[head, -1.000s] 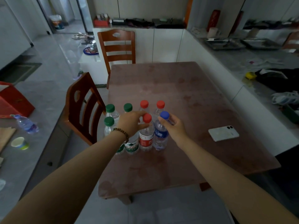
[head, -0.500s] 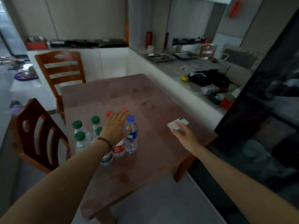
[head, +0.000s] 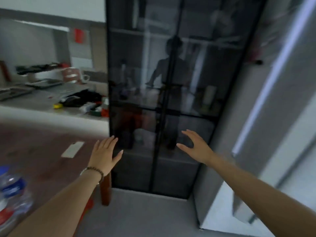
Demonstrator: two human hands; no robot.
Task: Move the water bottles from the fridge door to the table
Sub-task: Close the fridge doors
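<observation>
A person faces a dark glass cabinet (head: 171, 82) with both arms out. The left hand (head: 104, 155), a bead bracelet (head: 93, 170) at its wrist, is spread flat, fingers (head: 109, 141) straight, holding nothing. The right hand (head: 196, 146) is likewise empty, fingers extended and thumb apart. Blurred bottles (head: 12, 190) stand on the table (head: 42, 151) at lower left, a phone (head: 72, 149) lying farther along it. The fridge (head: 273, 117) rises at right.

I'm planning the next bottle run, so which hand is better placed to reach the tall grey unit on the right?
Right, probably: the right hand is open, empty and nearer the grey unit; the left hand, also empty, is by the table.
</observation>
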